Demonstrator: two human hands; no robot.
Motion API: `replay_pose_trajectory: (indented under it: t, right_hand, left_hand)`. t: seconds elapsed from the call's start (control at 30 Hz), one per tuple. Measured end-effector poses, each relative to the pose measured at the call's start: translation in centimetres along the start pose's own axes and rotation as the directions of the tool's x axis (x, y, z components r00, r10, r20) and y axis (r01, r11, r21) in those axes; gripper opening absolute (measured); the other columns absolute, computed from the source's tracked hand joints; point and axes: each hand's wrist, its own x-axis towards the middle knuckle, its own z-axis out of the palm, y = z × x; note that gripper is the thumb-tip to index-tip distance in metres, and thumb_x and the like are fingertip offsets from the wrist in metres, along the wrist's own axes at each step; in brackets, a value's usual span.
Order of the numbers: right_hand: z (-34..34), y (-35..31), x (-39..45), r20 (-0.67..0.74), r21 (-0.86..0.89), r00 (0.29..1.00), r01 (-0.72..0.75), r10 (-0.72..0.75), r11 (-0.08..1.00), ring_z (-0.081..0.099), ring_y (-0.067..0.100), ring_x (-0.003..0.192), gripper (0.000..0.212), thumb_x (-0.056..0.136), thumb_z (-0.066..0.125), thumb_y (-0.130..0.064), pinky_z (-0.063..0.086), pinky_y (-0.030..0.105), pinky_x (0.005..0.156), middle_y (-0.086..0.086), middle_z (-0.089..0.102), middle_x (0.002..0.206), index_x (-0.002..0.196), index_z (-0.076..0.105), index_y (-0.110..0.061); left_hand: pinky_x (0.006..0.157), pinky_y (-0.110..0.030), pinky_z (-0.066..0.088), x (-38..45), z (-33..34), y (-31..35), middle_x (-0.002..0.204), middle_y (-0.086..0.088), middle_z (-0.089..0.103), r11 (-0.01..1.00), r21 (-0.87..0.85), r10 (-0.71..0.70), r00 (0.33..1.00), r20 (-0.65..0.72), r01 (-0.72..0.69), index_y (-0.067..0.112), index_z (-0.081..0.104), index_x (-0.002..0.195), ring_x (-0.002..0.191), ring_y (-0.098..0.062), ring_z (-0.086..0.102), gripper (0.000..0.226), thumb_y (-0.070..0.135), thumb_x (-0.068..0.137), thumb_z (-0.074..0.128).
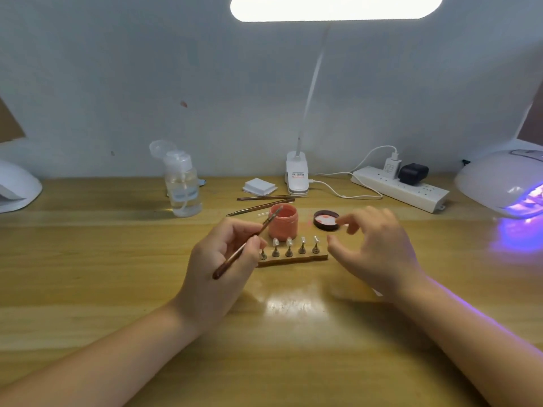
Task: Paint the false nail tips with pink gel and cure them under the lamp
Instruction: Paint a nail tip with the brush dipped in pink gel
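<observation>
Two hands over the desk (117, 259): your left hand (223, 259) grips a brush (246, 245), bristles at the open pink gel jar (283, 223); your right hand (373, 248), blurred, fingers loose, holds nothing. Between them, nail tips (289, 242) on a stand (293, 259). Jar lid (326, 220) beside; lit curing lamp (505, 183) far right.

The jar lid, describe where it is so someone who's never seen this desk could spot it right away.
Start at the wooden desk and find the open pink gel jar at its middle, behind the row of nail tips. Just right of the jar lies the lid, the only flat, dark-rimmed disc, its pale pink-smeared inside facing up.
</observation>
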Motion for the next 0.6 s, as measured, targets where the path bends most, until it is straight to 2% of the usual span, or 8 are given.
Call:
replay_pose_trajectory:
  t: [0.1,0.17,0.2,0.3,0.47,0.6]
  right_hand:
    - [0.7,0.8,0.1,0.163,-0.041,0.981,-0.101,0.106,0.994,0.047,0.017,0.088,0.029,0.078,0.065,-0.048,0.032,0.028,0.072,-0.007,0.054,0.080,0.095,0.071,-0.025]
    - [1.1,0.6,0.1,0.195,-0.004,0.973,-0.122,0.120,0.993,0.047,0.017,0.087,0.030,0.077,0.063,-0.054,0.033,0.029,0.070,-0.011,0.053,0.078,0.093,0.073,-0.030]
    - [1.4,0.5,0.1,0.204,0.009,0.973,-0.115,0.111,0.993,0.047,0.016,0.087,0.031,0.077,0.063,-0.055,0.036,0.029,0.070,-0.012,0.054,0.077,0.094,0.074,-0.032]
    - [1.8,0.5,0.1,0.232,0.006,0.970,-0.075,0.071,0.997,0.046,0.017,0.088,0.025,0.081,0.064,-0.053,0.042,0.032,0.075,-0.010,0.058,0.078,0.096,0.075,-0.036]
    - [2.0,0.6,0.1,0.217,0.052,0.974,-0.071,0.058,0.996,0.047,0.016,0.089,0.022,0.084,0.064,-0.050,0.043,0.035,0.076,-0.008,0.061,0.080,0.099,0.074,-0.037]
    - [2.2,0.5,0.1,0.217,0.063,0.976,-0.042,0.028,0.997,0.048,0.018,0.089,0.021,0.086,0.063,-0.049,0.041,0.034,0.076,-0.007,0.063,0.081,0.099,0.074,-0.037]
  left_hand:
    - [0.065,-0.034,0.059,0.7,-0.3,0.0,0.081,-0.002,0.071,0.996,-0.036,-0.080,0.995,-0.062,0.078,0.015,0.066,0.094,0.070,-0.018,0.067,0.015,0.026,0.083,0.064]
    - [0.062,-0.028,0.056,1.5,-0.5,-0.1,0.074,-0.001,0.068,0.992,-0.047,-0.122,0.985,-0.121,0.117,0.014,0.065,0.088,0.065,-0.014,0.064,0.003,0.011,0.088,0.067]
    - [0.059,-0.025,0.054,2.0,-0.6,0.0,0.070,0.001,0.066,0.992,-0.032,-0.128,0.980,-0.151,0.125,0.015,0.065,0.085,0.062,-0.010,0.061,0.008,0.008,0.088,0.066]
    - [0.054,-0.015,0.047,3.4,-0.7,0.6,0.061,0.013,0.060,0.992,0.045,-0.111,0.977,-0.183,0.121,0.018,0.062,0.083,0.056,-0.002,0.054,0.008,0.014,0.090,0.065]
    - [0.050,-0.019,0.049,6.7,-0.4,1.9,0.061,0.006,0.063,0.972,0.034,-0.222,0.960,-0.170,0.230,0.015,0.061,0.088,0.053,-0.005,0.058,0.007,0.015,0.094,0.060]
    - [0.046,-0.020,0.052,9.9,0.5,2.8,0.053,0.005,0.066,0.921,0.189,-0.312,0.936,-0.161,0.339,0.011,0.066,0.082,0.050,-0.005,0.062,0.012,0.014,0.091,0.058]
